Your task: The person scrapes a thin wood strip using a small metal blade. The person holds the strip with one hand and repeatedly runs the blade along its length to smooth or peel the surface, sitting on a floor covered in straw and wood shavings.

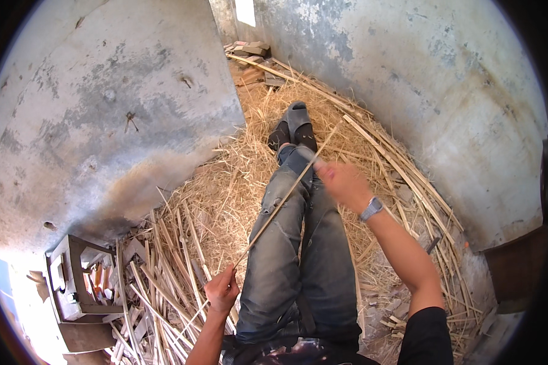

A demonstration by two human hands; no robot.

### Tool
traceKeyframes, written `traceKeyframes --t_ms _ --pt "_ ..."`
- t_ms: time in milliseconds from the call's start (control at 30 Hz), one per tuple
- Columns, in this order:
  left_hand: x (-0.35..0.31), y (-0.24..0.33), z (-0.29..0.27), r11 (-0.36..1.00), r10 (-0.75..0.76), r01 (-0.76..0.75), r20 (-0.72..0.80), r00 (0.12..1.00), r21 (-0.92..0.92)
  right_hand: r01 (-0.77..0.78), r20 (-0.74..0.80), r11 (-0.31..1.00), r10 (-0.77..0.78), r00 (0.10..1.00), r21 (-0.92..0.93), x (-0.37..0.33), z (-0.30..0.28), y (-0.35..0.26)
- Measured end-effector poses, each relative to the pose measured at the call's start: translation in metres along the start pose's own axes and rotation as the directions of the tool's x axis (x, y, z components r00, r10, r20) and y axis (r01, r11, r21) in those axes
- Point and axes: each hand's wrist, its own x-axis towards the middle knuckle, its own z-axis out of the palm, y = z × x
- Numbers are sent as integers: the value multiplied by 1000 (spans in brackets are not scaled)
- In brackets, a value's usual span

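A long, thin bamboo strip (pixel 273 214) runs slantwise across my outstretched legs (pixel 283 243), from lower left to upper right. My left hand (pixel 223 289) is closed around its lower part, beside my left thigh. Over my right shin, my right hand (pixel 347 184) has its fingers curled in next to the upper part of the strip. A pale grey blur shows at those fingertips, against the strip; motion smears it, and I cannot tell what it is. A grey watch (pixel 371 208) is on my right wrist. Grey slip-on shoes (pixel 298 118) cover my crossed feet.
Thin straw-coloured shavings (pixel 219 188) cover the floor around my legs. Long strips lie in piles at left (pixel 158 274) and along the right wall (pixel 402 170). A wooden frame (pixel 76 280) stands at lower left. Worn walls (pixel 134 91) rise on both sides; broken bricks (pixel 249 50) lie far off.
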Motion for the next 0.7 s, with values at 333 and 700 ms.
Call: traceKeyframes --t_ms 333,700 --pt "2 -3 -3 999 -22 22 11 1000 -26 -22 -103 964 51 993 264 7 -29 19" --pt "11 -3 -8 1000 -13 15 63 998 -25 -108 -233 956 175 957 273 29 -15 41"
